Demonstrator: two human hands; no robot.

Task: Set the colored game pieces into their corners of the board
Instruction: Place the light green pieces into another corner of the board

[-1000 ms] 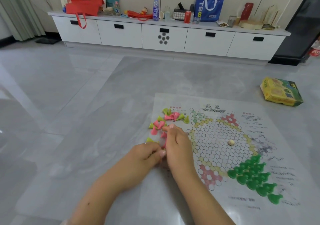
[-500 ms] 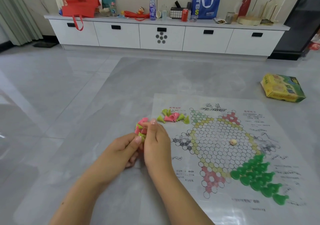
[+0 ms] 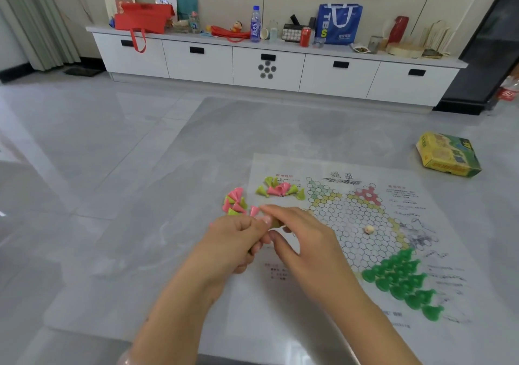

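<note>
Dark green plastic pawns [image 3: 401, 283] filling near-right corner of paper board [image 3: 351, 224]; pink and lime cone pieces [image 3: 234, 203] heaped far-left, unplaced; left hand [image 3: 233, 241] pinching lime piece [image 3: 274, 223], right hand [image 3: 300, 241] grip spread

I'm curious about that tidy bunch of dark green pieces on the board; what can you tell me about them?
The dark green plastic game pieces are small glossy pawns with wide bases and narrower tops. They stand upright, packed in a triangle that fills one point of the star printed on the white paper game board, at its near right. Neither hand touches them.
</note>
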